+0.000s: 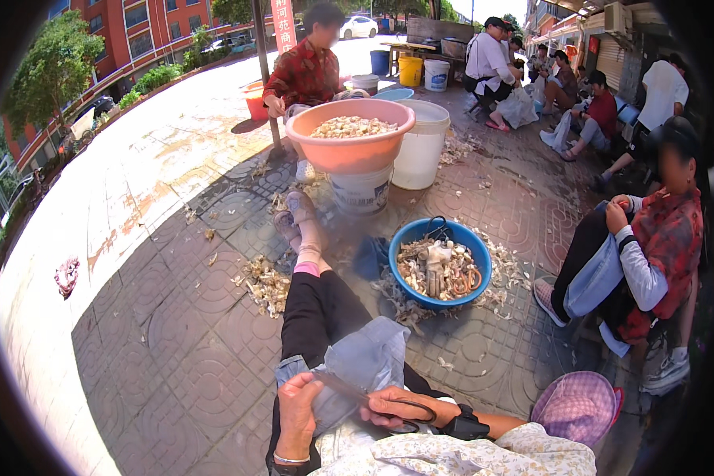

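Patterned paving (159, 349) spreads all around. On it, a pink tub (349, 161) sits on a white bucket (360, 194); nearer, a blue basin (430, 301) holds pale scraps and a glove (435, 274). A grey-blue cloth (370, 352) lies across the person's lap. Above it, the right hand (397, 405) grips dark scissors (340, 386) by the handles, blades towards the left hand (297, 408), its fingers pinched; what they hold, I cannot tell.
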`<action>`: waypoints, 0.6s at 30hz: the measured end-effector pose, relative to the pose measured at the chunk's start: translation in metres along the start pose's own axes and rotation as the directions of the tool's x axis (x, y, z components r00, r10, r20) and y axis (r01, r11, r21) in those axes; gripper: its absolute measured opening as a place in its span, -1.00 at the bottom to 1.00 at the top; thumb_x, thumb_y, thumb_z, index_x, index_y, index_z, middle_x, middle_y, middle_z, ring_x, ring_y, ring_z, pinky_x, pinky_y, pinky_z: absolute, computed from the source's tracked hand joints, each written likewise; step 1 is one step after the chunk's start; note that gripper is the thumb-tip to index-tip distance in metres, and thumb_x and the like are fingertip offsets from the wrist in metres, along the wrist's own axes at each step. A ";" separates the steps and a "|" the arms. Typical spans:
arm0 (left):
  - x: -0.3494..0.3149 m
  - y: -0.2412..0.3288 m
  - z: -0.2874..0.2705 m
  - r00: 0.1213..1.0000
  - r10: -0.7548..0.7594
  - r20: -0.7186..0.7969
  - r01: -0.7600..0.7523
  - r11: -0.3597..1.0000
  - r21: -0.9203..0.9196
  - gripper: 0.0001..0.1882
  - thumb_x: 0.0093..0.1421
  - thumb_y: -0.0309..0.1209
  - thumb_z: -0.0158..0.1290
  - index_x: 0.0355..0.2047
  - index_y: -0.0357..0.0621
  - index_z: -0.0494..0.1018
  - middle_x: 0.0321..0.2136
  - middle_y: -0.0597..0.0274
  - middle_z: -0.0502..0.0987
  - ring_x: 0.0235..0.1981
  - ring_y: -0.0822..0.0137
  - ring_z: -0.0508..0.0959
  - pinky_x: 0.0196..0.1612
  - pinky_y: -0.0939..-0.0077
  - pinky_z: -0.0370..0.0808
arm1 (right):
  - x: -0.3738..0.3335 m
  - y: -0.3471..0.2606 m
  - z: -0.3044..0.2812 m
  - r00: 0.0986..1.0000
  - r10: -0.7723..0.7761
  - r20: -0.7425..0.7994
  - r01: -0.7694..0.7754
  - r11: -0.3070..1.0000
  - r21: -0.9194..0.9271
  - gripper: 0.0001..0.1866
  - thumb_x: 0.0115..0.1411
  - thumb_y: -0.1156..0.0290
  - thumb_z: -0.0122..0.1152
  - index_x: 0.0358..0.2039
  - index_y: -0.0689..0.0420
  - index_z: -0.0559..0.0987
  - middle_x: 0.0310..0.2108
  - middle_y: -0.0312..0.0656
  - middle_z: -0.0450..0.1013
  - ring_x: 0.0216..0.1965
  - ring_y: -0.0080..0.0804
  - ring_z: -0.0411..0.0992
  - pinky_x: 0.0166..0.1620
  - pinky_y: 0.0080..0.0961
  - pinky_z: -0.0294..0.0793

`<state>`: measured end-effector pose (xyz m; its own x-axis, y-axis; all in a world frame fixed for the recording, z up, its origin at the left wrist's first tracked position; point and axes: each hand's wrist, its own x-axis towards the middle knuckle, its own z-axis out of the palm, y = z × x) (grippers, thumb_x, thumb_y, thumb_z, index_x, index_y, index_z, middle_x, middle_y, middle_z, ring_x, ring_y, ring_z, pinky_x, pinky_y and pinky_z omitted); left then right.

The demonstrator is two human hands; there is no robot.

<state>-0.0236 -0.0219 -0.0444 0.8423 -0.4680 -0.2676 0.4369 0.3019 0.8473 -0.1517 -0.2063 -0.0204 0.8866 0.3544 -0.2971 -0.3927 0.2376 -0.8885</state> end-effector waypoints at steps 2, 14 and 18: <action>-0.003 0.005 0.008 1.000 -0.015 -0.020 0.014 1.000 -0.018 -0.90 -0.02 -0.65 0.04 -0.43 -0.29 0.48 -0.47 0.26 0.56 -0.48 0.52 0.50 -0.30 0.69 0.42 | 0.000 -0.001 0.000 1.000 -0.005 0.004 0.005 1.000 -0.003 -0.46 0.31 -0.13 -0.20 -0.34 0.13 0.47 -0.61 -0.47 0.21 -0.57 -0.74 0.14 -0.53 -0.73 0.07; -0.005 0.005 0.001 0.997 0.029 0.065 -0.031 0.999 0.028 -0.90 0.06 -0.63 0.02 -0.38 -0.32 0.48 -0.42 0.23 0.56 -0.43 0.52 0.51 -0.29 0.67 0.44 | -0.002 -0.005 0.003 1.000 -0.015 -0.003 0.015 0.999 0.037 -0.55 0.32 0.00 -0.11 -0.27 0.19 0.46 -0.57 -0.48 0.20 -0.59 -0.79 0.10 -0.57 -0.79 0.03; -0.003 0.008 -0.002 0.997 0.036 0.072 -0.036 0.999 -0.007 -0.91 0.06 -0.64 0.05 -0.38 -0.32 0.48 -0.41 0.27 0.56 -0.43 0.55 0.49 -0.29 0.69 0.42 | -0.002 -0.006 0.003 0.998 -0.066 0.011 0.066 0.998 0.015 -0.53 0.27 -0.06 -0.05 -0.28 0.16 0.48 -0.61 -0.47 0.19 -0.61 -0.78 0.10 -0.58 -0.77 -0.01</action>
<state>-0.0220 -0.0168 -0.0376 0.8327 -0.5152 -0.2031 0.4086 0.3239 0.8533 -0.1516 -0.2057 -0.0137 0.9079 0.3479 -0.2338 -0.3369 0.2737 -0.9009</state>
